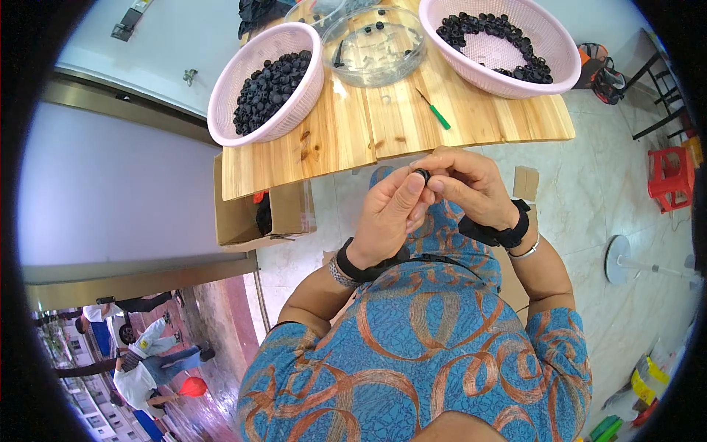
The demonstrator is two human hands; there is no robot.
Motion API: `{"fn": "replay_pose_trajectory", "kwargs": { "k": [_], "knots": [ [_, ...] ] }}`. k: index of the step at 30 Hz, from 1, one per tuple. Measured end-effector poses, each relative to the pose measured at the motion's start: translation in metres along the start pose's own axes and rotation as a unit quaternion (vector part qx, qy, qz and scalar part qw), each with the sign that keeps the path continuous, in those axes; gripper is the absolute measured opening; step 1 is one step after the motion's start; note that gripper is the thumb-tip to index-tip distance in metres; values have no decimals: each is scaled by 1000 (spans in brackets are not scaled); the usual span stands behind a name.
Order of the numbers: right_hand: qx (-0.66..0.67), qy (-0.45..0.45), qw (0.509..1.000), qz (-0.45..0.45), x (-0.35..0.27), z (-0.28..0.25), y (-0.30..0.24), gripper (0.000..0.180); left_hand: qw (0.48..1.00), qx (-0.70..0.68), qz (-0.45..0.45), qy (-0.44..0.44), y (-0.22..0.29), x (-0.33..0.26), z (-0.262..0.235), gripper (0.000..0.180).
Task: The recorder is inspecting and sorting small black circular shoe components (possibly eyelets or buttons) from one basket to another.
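Above my lap, just off the table's near edge, my two hands meet around a small black round part [422,174]. My left hand [389,208] pinches it between thumb and fingers. From the other side, the thumb and fingertips of my right hand [475,188] are closed on the same piece. Its finer shape is mostly covered by fingers. On the wooden table [342,144] ahead lies a thin pointed tool with a green handle [440,118]. A pink basket [300,107] heaped with black round parts stands to the left. Another pink basket [486,50], to the right, has similar parts around a bare middle.
Between the baskets sits a clear round tray [387,76] with a few small black pieces. Below the table's left side is an open cardboard box [294,214]. A red stool [670,177] and a white round stand base [617,259] are at the right. People [151,361] appear beyond a doorway, lower left.
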State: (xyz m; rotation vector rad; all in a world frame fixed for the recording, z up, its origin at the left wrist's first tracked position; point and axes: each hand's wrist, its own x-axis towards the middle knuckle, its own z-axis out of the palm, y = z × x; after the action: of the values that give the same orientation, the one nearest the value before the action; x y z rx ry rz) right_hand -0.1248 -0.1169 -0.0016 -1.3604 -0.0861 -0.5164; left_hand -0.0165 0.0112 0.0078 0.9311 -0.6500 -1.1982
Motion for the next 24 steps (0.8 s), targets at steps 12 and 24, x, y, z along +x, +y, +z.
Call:
{"fn": "replay_pose_trajectory", "kwargs": {
  "k": [12,24],
  "knots": [
    [92,55,994,-11,0,12,6,22,1000,10,17,16,-3,5,-3,42],
    [-118,39,992,-37,4,5,6,29,979,189,73,18,7,5,-9,42]
  ]
}}
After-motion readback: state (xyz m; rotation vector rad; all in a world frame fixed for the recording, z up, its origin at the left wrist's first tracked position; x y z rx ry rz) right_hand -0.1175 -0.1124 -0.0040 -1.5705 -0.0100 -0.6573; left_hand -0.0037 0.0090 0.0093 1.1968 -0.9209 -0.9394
